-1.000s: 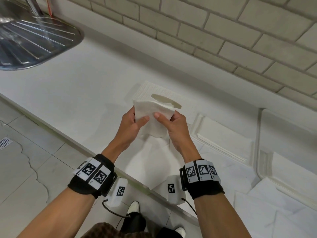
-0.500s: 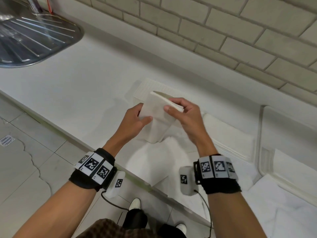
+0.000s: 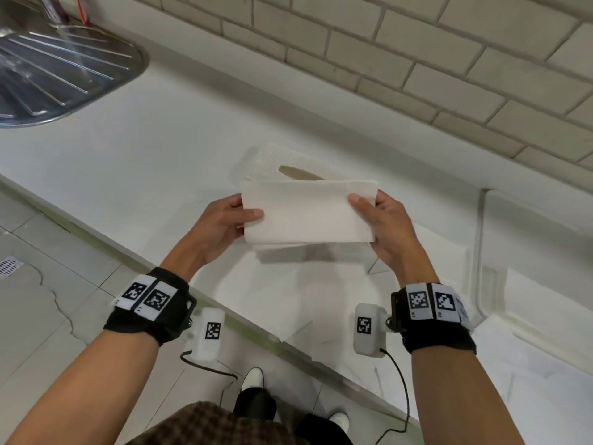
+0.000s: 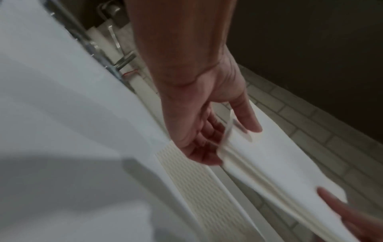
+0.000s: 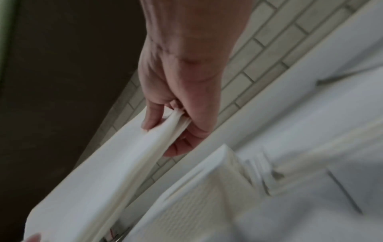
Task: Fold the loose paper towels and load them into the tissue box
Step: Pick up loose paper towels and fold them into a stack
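Note:
A folded stack of white paper towels (image 3: 308, 213) hangs level above the counter, stretched between both hands. My left hand (image 3: 224, 220) pinches its left end, thumb on top, fingers underneath (image 4: 205, 140). My right hand (image 3: 382, 226) pinches the right end the same way (image 5: 176, 124). The towel's layered edge (image 4: 259, 176) shows in the left wrist view. Just behind the towels lies the white ribbed tissue box (image 3: 272, 159), its oval slot (image 3: 298, 172) partly hidden by the stack. Loose towels (image 3: 305, 300) lie flat on the counter beneath my hands.
A steel sink drainboard (image 3: 57, 69) sits at the far left. A white tray (image 3: 529, 245) with more towels stands on the right. More loose sheets (image 3: 529, 364) cover the counter's near right. A tiled wall (image 3: 417, 59) runs behind; the counter edge (image 3: 128, 252) is near my wrists.
The towel was held bunched and upright between close hands; my right hand has swung right and the hands have spread apart, bringing the stack out long and level in front of the box.

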Available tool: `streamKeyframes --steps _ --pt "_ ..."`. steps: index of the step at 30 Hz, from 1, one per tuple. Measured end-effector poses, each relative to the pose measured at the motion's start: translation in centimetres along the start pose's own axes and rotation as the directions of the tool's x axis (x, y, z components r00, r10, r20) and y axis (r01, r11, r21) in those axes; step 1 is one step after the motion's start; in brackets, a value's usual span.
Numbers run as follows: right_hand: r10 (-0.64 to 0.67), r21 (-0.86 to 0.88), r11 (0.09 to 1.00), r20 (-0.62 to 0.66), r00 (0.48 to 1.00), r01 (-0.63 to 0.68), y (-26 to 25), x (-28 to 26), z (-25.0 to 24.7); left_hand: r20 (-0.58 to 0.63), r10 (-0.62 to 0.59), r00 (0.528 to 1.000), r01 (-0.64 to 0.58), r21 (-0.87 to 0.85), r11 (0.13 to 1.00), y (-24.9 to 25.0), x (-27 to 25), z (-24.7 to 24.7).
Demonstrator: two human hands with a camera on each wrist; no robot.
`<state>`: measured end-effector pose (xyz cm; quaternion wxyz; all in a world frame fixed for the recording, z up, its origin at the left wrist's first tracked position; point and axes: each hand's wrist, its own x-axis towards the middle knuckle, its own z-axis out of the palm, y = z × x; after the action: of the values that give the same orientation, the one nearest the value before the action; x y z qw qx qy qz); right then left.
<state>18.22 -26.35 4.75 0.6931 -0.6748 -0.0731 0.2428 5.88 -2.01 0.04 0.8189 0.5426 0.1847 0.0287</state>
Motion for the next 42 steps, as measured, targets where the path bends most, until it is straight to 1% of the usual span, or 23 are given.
streamKeyframes --steps 1,3,5,8,11,15,18,22,27,31,33,36,39,40,42 --pt "0.027 0.043 0.999 -0.001 1.0 -0.027 1.0 0.1 0.1 -0.003 -0.028 1.0 0.028 -0.013 1.0 -0.6 0.0 0.4" --pt "0.069 0.022 0.997 0.012 0.998 -0.069 3.0 0.3 0.4 -0.07 -0.046 0.997 0.049 0.053 0.997 -1.7 0.0 1.0" --pt "0.113 -0.059 0.992 0.024 0.993 -0.112 4.8 0.4 0.6 -0.145 0.003 0.989 0.022 0.172 0.985 -2.3 0.0 0.9" --pt "0.152 -0.116 0.981 -0.024 0.988 -0.154 6.2 0.4 1.0 -0.18 0.065 0.981 -0.009 0.294 0.956 -2.6 -0.2 0.2" --pt "0.112 -0.14 0.983 -0.036 0.993 -0.116 6.6 0.4 1.8 -0.213 0.094 0.972 -0.033 0.275 0.961 -2.9 -0.4 0.0" --pt "0.091 -0.206 0.974 -0.011 0.996 -0.091 7.0 0.1 2.1 -0.262 0.099 0.96 -0.024 0.275 0.961 -3.7 -0.6 -0.4" --pt "0.085 -0.249 0.965 0.013 0.996 -0.079 7.3 -0.1 2.3 -0.264 0.118 0.957 -0.029 0.32 0.947 -4.1 -0.8 -0.6" --pt "0.041 -0.248 0.968 0.028 0.999 -0.032 7.1 -0.2 2.3 -0.256 0.146 0.955 -0.071 0.283 0.956 -4.0 -1.0 -0.7" --pt "0.082 -0.264 0.962 0.03 0.996 -0.071 7.8 -0.5 2.3 -0.263 0.135 0.955 -0.057 0.282 0.958 -4.2 -1.0 -0.9" --pt "0.087 -0.268 0.96 0.023 0.996 -0.078 8.2 -0.6 2.3 -0.283 0.134 0.95 -0.061 0.253 0.966 -4.2 -1.1 -1.0" --pt "0.093 -0.275 0.958 0.02 0.996 -0.084 8.3 -0.7 2.2 -0.292 0.132 0.947 -0.052 0.268 0.962 -4.4 -1.1 -1.1" --pt "0.083 -0.31 0.947 -0.016 0.996 -0.084 8.4 -0.8 2.2 -0.324 0.186 0.928 -0.067 0.347 0.936 -4.8 -1.1 -1.0" --pt "0.044 -0.308 0.949 -0.087 0.995 -0.069 6.9 -1.3 1.4 -0.342 0.269 0.9 -0.131 0.378 0.917 -3.8 -1.2 0.3" --pt "0.02 -0.295 0.954 -0.099 0.995 -0.049 6.1 -1.6 0.7 -0.335 0.29 0.896 -0.149 0.389 0.909 -3.0 -1.0 1.2" --pt "-0.033 -0.258 0.966 -0.134 0.99 -0.003 3.9 -2.2 -1.6 -0.288 0.314 0.904 -0.186 0.397 0.899 -1.3 -0.5 3.8"
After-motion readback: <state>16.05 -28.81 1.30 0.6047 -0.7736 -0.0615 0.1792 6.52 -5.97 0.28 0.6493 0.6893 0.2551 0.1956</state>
